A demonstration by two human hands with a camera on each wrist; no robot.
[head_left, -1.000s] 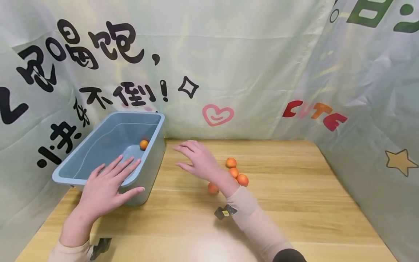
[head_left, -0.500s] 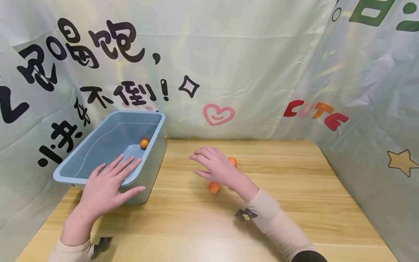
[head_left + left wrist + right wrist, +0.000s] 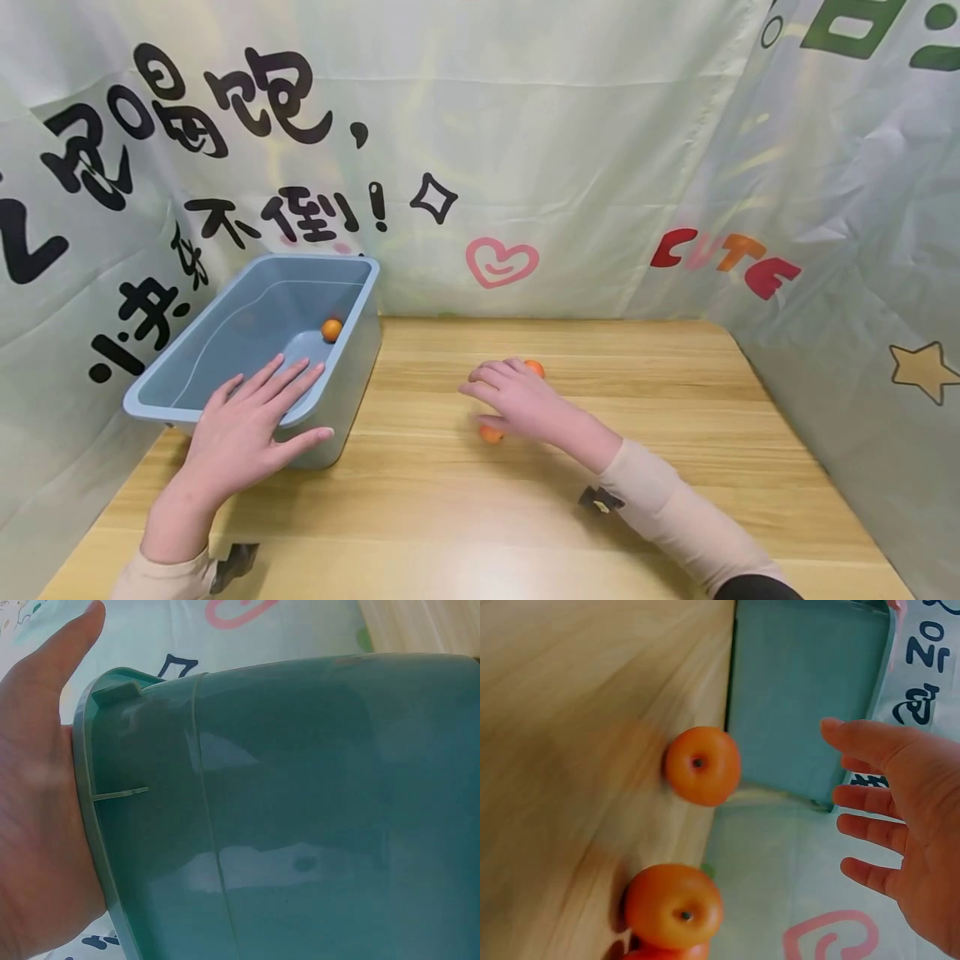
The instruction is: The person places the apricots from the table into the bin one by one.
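My left hand (image 3: 247, 425) lies flat with fingers spread on the near rim of a blue plastic bin (image 3: 358, 367). The left wrist view shows the bin's outer wall (image 3: 300, 772) up close, the palm against its rim. One small tangerine (image 3: 332, 331) lies inside the bin. Above the wooden table, my right hand (image 3: 521, 400) is over a cluster of tangerines, its fingers loosely bent and holding nothing. A near tangerine (image 3: 491, 434) and a far tangerine (image 3: 535, 367) peek out around it; the hand hides the others. In the right wrist view, several tangerines (image 3: 703, 766) sit below the relaxed fingers.
The wooden table (image 3: 450, 517) reaches back to a printed cloth backdrop (image 3: 570, 167), which also rises at both sides. The bin stands at the table's back left, close to the cloth. Small dark devices (image 3: 602, 500) are strapped at both wrists.
My right hand has moved right and slightly down, from beside the bin to over the tangerines, now covering most of them. My left hand has stayed on the bin's rim.
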